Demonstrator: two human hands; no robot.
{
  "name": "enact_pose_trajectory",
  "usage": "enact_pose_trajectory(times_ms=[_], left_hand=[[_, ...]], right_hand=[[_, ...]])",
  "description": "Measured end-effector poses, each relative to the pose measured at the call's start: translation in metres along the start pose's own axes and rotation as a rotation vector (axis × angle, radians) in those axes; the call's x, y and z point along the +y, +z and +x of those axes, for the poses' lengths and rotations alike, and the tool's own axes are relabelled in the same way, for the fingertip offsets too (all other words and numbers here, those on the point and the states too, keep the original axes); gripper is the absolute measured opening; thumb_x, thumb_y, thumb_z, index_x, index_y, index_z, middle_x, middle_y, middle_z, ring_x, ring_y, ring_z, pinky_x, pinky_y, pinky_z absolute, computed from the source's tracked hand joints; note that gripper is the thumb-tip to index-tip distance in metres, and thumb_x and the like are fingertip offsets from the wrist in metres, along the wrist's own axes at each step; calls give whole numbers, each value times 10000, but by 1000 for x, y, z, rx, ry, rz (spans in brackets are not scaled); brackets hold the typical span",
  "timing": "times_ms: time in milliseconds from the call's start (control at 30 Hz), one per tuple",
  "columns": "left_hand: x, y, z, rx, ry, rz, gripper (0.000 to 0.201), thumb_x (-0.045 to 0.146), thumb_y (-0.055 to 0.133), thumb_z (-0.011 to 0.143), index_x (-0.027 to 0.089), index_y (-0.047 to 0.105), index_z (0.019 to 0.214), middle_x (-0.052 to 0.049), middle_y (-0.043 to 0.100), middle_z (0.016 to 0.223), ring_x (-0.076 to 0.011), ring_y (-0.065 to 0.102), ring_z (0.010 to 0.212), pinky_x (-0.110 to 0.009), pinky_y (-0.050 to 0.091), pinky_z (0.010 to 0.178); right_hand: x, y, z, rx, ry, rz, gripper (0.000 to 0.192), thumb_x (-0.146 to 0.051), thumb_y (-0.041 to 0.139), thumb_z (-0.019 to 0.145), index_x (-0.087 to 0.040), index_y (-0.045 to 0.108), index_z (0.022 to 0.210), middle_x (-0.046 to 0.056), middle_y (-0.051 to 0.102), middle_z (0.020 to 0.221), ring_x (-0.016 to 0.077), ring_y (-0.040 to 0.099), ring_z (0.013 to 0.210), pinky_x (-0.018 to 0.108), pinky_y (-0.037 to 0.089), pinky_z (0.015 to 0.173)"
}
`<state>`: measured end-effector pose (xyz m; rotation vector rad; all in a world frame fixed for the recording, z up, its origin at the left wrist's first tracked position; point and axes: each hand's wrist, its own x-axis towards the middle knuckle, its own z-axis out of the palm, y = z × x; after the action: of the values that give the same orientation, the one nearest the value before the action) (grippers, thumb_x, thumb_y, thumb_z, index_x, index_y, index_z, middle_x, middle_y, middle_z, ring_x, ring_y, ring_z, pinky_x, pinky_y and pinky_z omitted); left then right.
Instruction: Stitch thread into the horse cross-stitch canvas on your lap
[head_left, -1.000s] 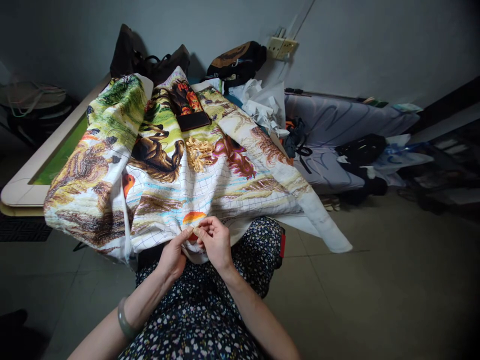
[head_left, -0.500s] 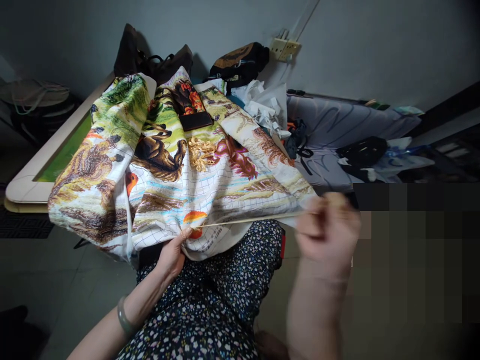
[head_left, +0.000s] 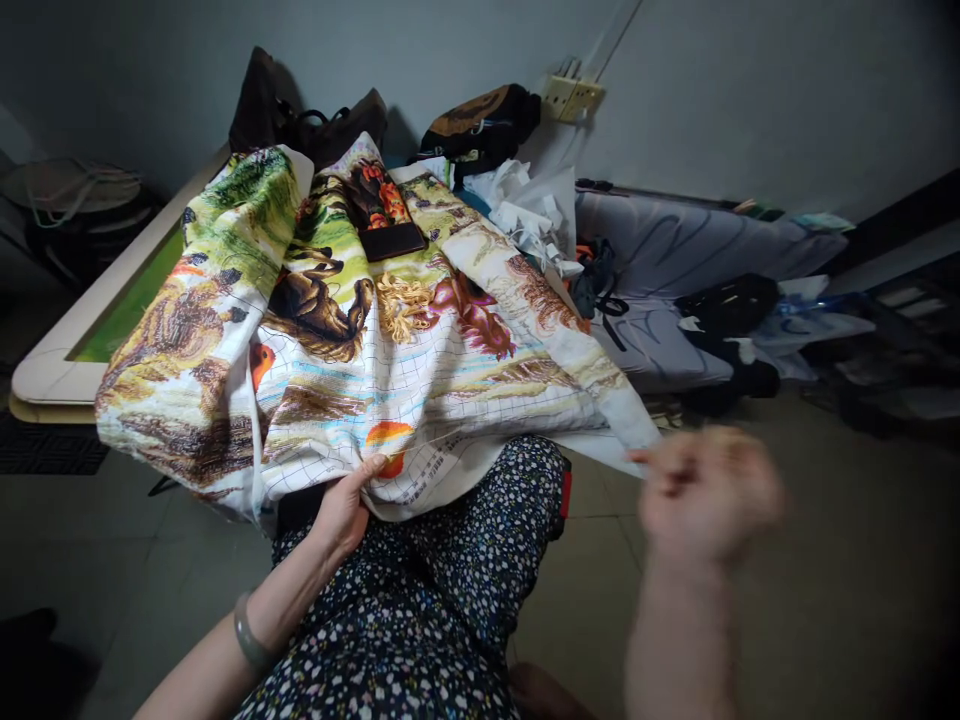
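Observation:
A large cross-stitch cloth (head_left: 442,390), printed with a grid and partly stitched with animals and landscape, drapes over the table and onto my lap. My left hand (head_left: 346,510) pinches its near edge beside an orange stitched patch (head_left: 388,445), thumb on top and the other fingers underneath. Off the cloth's right corner, my right hand (head_left: 709,495) is raised and blurred, its fingers curled closed. Whatever it holds is too small or smeared to make out. Yellow thread skeins (head_left: 405,308) and a dark phone-like slab (head_left: 392,241) lie on the cloth.
The pale-rimmed table (head_left: 56,365) has a green inset at left. Dark bags (head_left: 480,125) stand behind the cloth by the wall socket (head_left: 572,98). White plastic bags and cords (head_left: 536,215) lie right of them. A grey sofa (head_left: 652,240) holds more bags.
My right hand has moved right and slightly down, away from the cloth. The pale thread stretched from the orange patch to it no longer shows. My left hand has stayed put.

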<state>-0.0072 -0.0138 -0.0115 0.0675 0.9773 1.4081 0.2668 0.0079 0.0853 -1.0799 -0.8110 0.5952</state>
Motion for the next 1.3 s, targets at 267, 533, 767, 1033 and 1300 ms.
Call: enact_pose_trajectory(times_ms=[267,533,767,1033,1300], left_hand=[[1,-4,0,-20,16,64,445,153,828,571,94,712,997,-107,746,946,-256,678,976,-372,484,966],[0,-6,1,-22,4,94,334,185,835,553,91,728,855,-99,747,848,-233,694,836,-362,514,883],[1,-2,0,1,11,82,365,175,843,529,96,727,865,-85,746,840,-213,688,807,-344,518,858],[-1,-4,1,-10,19,80,311,172,842,531,105,731,813,-67,745,824,-181,682,781,-302,512,841],[0,2,0,54,14,72,372,193,834,540,121,720,887,-61,738,806,-218,688,844,-331,513,848]], right_hand=[[70,93,-123,-885,310,-372,195,-262,514,871,-172,675,936,-28,559,539,100,509,444,191,407,432],[74,99,-121,-864,100,-535,222,-210,529,849,-175,744,888,41,706,688,159,633,610,211,442,498],[71,101,-121,-873,67,-557,240,-153,522,840,-172,757,885,45,743,771,153,641,606,226,474,567],[65,109,-123,-867,-19,-735,230,-115,521,829,-191,738,837,51,742,774,162,653,631,251,479,650],[75,103,-128,-796,362,-367,136,-254,561,820,-169,666,802,21,683,686,120,594,510,196,469,465]])
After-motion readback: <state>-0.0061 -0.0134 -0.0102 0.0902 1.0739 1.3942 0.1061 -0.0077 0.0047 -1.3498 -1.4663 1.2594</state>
